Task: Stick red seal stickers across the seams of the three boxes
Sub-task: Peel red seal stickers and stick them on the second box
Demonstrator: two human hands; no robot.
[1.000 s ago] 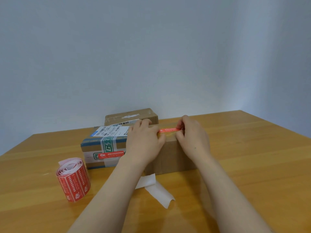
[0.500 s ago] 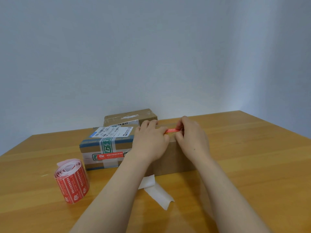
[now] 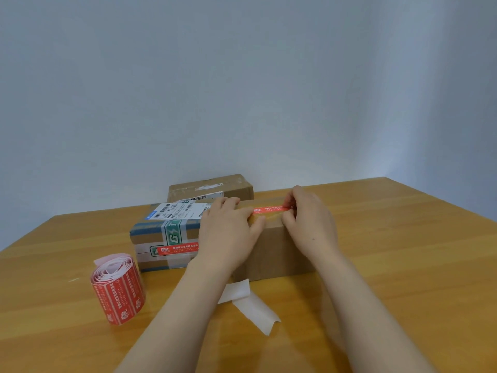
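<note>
Now red sticker (image 3: pixel 270 209) spans box (image 3: pixel 274 251) — between left hand (image 3: pixel 228 230) and right hand (image 3: pixel 309 219).

You face a plain pale blue-grey wall (image 3: pixel 242 90). A light wooden counter (image 3: pixel 403 265) butts against it. Light is brighter low on your right.

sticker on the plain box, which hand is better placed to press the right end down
Likely the right: the right hand pinches the right end of the sticker over the plain box, while the left hand rests on its other end, anchoring it.
</note>
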